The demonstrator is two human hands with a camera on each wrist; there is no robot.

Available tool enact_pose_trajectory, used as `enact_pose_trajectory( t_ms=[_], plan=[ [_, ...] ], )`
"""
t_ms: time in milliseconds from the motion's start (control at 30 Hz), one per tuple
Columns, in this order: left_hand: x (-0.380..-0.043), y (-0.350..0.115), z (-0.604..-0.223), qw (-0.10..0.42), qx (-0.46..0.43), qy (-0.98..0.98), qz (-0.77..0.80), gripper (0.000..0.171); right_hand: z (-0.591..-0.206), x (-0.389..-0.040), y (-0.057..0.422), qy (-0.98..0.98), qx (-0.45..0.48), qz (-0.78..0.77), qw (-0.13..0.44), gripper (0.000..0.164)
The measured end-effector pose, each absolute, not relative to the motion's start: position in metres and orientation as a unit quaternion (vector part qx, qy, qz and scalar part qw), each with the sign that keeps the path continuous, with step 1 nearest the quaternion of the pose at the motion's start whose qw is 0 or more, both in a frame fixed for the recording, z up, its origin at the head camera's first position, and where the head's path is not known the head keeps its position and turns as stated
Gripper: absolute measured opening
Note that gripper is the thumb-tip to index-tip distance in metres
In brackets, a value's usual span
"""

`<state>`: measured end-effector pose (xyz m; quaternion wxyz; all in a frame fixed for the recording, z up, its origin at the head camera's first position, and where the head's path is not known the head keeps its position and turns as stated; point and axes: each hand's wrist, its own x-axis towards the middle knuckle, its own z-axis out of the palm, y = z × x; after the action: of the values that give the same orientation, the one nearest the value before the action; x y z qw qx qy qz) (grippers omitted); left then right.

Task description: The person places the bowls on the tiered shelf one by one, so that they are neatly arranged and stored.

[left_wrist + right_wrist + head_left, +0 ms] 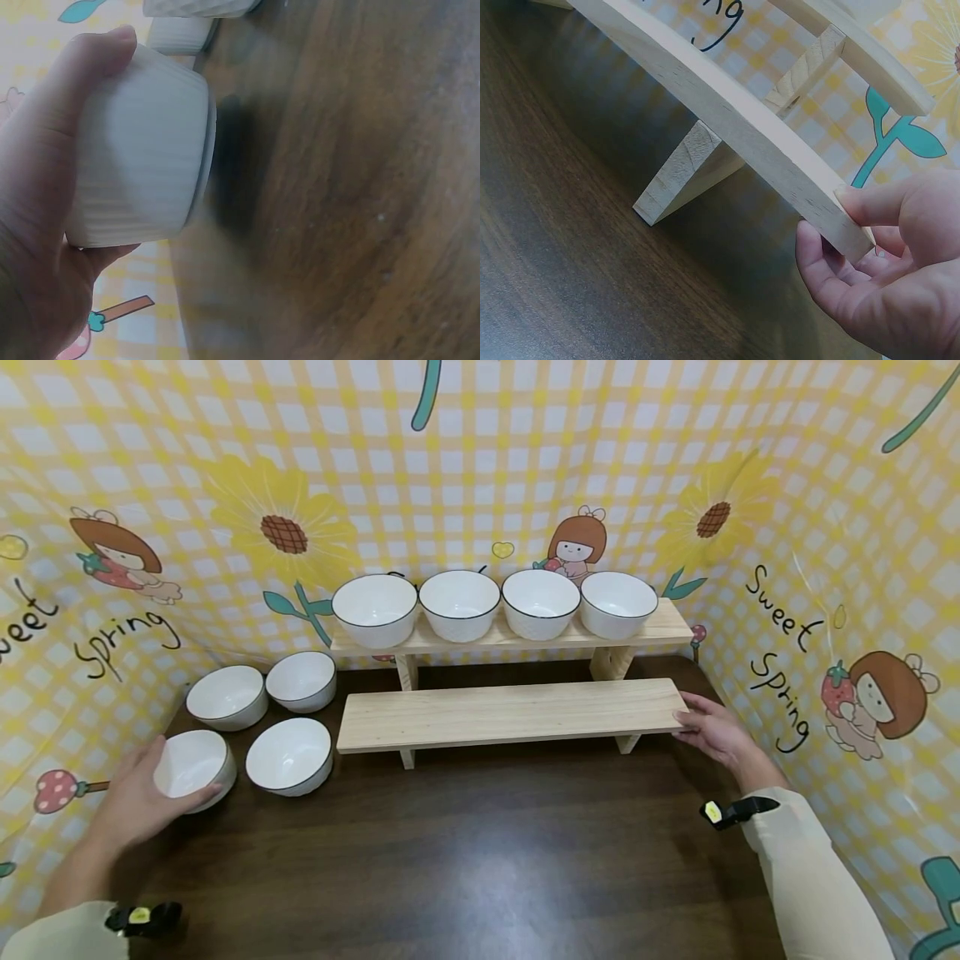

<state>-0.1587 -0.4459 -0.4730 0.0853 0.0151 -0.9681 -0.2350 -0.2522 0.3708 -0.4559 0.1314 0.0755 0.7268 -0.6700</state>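
Note:
My left hand (135,797) grips a white bowl (193,763) with a dark rim, thumb and fingers on opposite sides of it. In the left wrist view the ribbed outside of this bowl (142,150) shows close to the dark tabletop. Three more white bowls stand beside it, one of them this front bowl (289,757). At the other side, my right hand (716,731) pinches the right end of the lower board of a two-step wooden rack (510,714). The right wrist view has the thumb on top of the board (780,154) and fingers curled beneath.
Several white bowls (459,604) stand in a row on the rack's upper board (667,625). The lower board bears nothing. A yellow checked cloth (480,460) with printed flowers and figures rises behind and at both sides of the dark wooden table (480,852).

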Motion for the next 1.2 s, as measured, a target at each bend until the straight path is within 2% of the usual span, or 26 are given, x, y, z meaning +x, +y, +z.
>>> enact_pose_trajectory(
  t_ms=[267,567,800,1200],
  plan=[
    [-0.155,-0.445,-0.46,0.088,0.008,-0.968,-0.234,0.119,-0.456,-0.253,0.37,0.731,0.077,-0.666,0.127,0.072],
    [-0.155,-0.438,-0.442,0.116,-0.027,-0.968,-0.223,0.115,-0.456,-0.252,0.37,0.732,0.075,-0.664,0.128,0.071],
    [-0.155,-0.427,-0.425,0.137,-0.059,-0.959,-0.241,0.106,-0.456,-0.252,0.371,0.727,0.068,-0.67,0.13,0.073],
    [-0.153,-0.403,-0.395,0.122,-0.087,-0.964,-0.222,0.124,-0.455,-0.252,0.371,0.73,0.075,-0.667,0.131,0.072]
  ],
)
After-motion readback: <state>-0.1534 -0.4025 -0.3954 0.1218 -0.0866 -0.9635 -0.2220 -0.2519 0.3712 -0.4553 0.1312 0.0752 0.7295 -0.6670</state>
